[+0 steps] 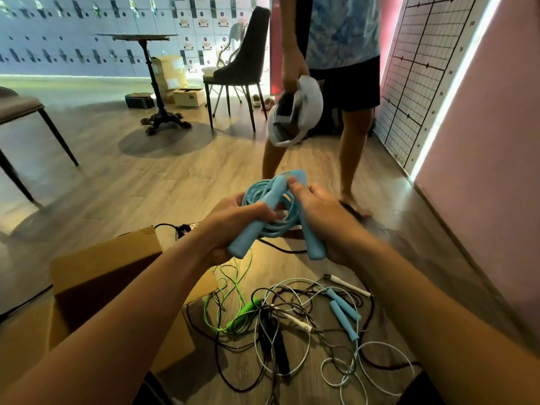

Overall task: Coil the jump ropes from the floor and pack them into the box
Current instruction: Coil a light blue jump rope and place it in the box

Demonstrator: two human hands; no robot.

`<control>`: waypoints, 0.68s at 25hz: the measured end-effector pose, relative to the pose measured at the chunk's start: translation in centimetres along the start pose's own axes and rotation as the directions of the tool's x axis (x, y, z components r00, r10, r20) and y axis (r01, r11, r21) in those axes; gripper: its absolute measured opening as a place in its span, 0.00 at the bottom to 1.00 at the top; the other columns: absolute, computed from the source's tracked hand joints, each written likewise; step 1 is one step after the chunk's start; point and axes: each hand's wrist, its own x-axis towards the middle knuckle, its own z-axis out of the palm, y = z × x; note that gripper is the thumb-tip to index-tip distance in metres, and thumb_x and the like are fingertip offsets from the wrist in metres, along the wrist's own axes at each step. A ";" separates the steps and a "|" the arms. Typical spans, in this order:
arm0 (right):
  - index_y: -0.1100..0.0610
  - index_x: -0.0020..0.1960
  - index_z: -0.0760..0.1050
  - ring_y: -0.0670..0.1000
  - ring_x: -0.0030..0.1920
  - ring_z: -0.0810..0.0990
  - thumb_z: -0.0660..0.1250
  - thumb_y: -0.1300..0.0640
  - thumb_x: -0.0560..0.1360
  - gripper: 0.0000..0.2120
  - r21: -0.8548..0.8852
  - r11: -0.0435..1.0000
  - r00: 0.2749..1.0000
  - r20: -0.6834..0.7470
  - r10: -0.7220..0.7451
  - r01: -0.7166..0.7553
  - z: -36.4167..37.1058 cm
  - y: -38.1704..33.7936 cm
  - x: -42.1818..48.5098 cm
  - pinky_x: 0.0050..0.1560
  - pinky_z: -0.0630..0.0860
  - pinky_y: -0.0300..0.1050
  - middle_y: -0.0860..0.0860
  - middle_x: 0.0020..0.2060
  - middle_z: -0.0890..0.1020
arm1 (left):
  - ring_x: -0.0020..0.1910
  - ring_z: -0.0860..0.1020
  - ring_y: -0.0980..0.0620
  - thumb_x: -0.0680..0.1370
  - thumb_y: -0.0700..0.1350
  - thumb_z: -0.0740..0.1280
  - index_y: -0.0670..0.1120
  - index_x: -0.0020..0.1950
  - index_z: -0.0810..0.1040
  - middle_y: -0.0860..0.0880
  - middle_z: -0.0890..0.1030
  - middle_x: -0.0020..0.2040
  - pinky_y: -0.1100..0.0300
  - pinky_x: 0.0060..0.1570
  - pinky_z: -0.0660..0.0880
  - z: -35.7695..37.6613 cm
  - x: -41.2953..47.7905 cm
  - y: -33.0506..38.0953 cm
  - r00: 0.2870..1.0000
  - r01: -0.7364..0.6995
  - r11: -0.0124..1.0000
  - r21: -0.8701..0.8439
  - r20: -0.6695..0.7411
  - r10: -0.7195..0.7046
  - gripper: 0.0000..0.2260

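Held rope: the light blue plastic jump rope (264, 197) is gathered into a small bundle of loops in mid-air, above the floor and just right of the box; its two handles point down and outward.
Left hand: the left hand (230, 220) is curled round the loops and the upper part of the left blue handle (249, 233), which probably keeps the coil from springing open.
Right hand: the right hand (324, 214) grasps the right blue handle (314, 244) with the cord beside it, fingertips on top of the bundle, seemingly pressing the handles against the loops.
Box: the open brown cardboard box (99, 276) stands on the pale wooden plank floor (146, 176) below the left forearm, close enough for a short drop.
Remaining ropes: a bright green thin-corded rope (244, 311), a black-handled rope (276, 346), a white-handled rope (295, 321) and a second blue-handled rope (344, 317) lie tangled together on the floor right of the box, not yet coiled.
Stage: judged as the coil being finished before packing.
Bystander: a standing person's hand (290, 80) holds a white headset (301, 112) beyond the ropes.
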 end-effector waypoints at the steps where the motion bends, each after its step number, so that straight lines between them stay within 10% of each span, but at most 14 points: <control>1: 0.57 0.63 0.70 0.51 0.44 0.83 0.58 0.43 0.82 0.20 0.111 0.993 0.999 -0.011 0.044 -0.043 1.0 -0.3 0.1 0.33 0.81 0.40 0.58 0.52 0.80 | 0.36 0.82 0.51 0.68 0.33 0.71 0.43 0.49 0.77 0.48 0.83 0.37 0.60 0.36 0.80 -0.5 -0.3 0.1 0.999 -0.030 0.999 -0.042 -0.034 0.028 0.12; 5: 0.56 0.66 0.67 0.55 0.51 0.81 0.58 0.44 0.83 0.19 0.234 0.970 0.994 -0.072 0.087 -0.068 6.1 -0.3 0.4 0.50 0.82 0.53 0.57 0.54 0.79 | 0.38 0.80 0.51 0.76 0.41 0.71 0.43 0.57 0.76 0.45 0.80 0.43 0.59 0.36 0.78 -1.6 -1.7 -0.9 0.971 -0.077 0.992 -0.095 -0.233 0.053 0.10; 11: 0.53 0.65 0.62 0.51 0.58 0.77 0.57 0.52 0.84 0.12 -0.022 0.978 0.978 -0.007 -0.210 0.210 14.0 1.1 0.2 0.59 0.76 0.45 0.55 0.61 0.74 | 0.41 0.80 0.52 0.83 0.56 0.57 0.50 0.68 0.64 0.46 0.78 0.50 0.62 0.29 0.78 -5.9 -3.6 -1.4 0.845 -0.095 0.991 -0.095 -0.534 0.030 0.16; 17: 0.52 0.71 0.59 0.51 0.56 0.77 0.57 0.52 0.84 0.18 -0.120 0.973 0.961 0.220 -0.169 0.199 19.4 2.5 2.6 0.59 0.76 0.50 0.52 0.58 0.73 | 0.53 0.78 0.40 0.84 0.52 0.55 0.49 0.65 0.68 0.40 0.76 0.57 0.42 0.57 0.76 -14.4 -4.7 -3.1 0.827 0.035 0.999 -0.030 -0.561 -0.046 0.12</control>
